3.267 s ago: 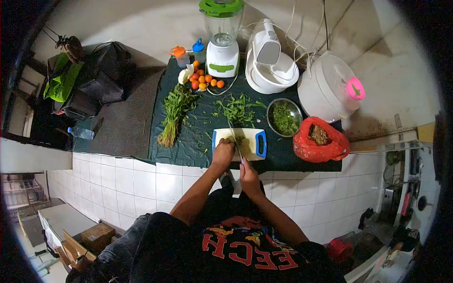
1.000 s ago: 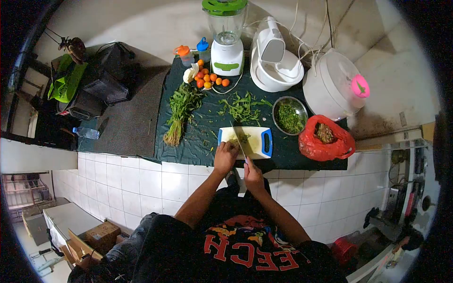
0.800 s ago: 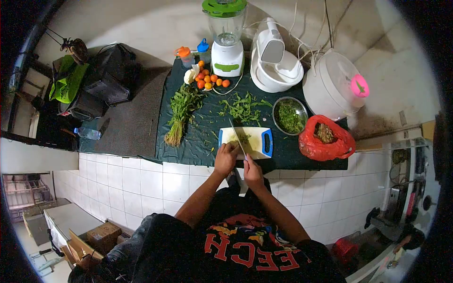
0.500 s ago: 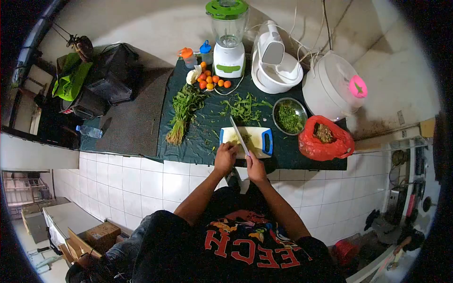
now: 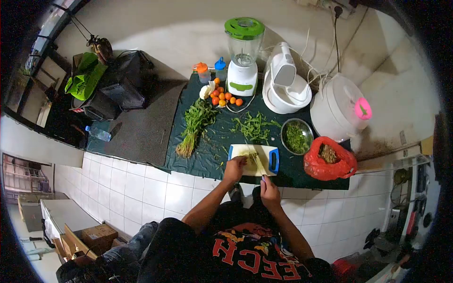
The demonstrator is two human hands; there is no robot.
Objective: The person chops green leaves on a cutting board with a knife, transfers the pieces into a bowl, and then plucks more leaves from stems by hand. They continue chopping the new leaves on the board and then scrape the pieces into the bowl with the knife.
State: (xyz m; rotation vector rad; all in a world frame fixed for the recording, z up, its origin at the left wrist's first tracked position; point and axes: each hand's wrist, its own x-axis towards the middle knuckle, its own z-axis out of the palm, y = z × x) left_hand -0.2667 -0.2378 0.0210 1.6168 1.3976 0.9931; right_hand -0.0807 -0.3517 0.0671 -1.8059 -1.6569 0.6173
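A white cutting board [image 5: 273, 166] with blue ends lies near the table's front edge. Chopped greens [image 5: 252, 155] are on it. My left hand [image 5: 235, 168] is over the board's left side, its fingers curled down against the greens; the fingertips are partly hidden. In my right hand [image 5: 270, 192] is a knife [image 5: 260, 165], gripped by the handle at the front edge, its blade slanting across the board beside my left fingers. Behind the board lies a loose heap of cut leaves [image 5: 255, 127]. A steel bowl [image 5: 296, 137] of chopped greens stands to the right.
A bundle of leafy greens [image 5: 194, 123] lies left, with several tomatoes [image 5: 222, 102] behind. A blender [image 5: 242, 78], a stand mixer [image 5: 281, 96] and a white lidded container [image 5: 337, 109] line the back. A red plastic bag [image 5: 323, 168] sits at the right front.
The view has shifted, so everything appears lower and further right. The knife is drawn back toward me; its tip, earlier beyond the board's far edge, now lies over the board.
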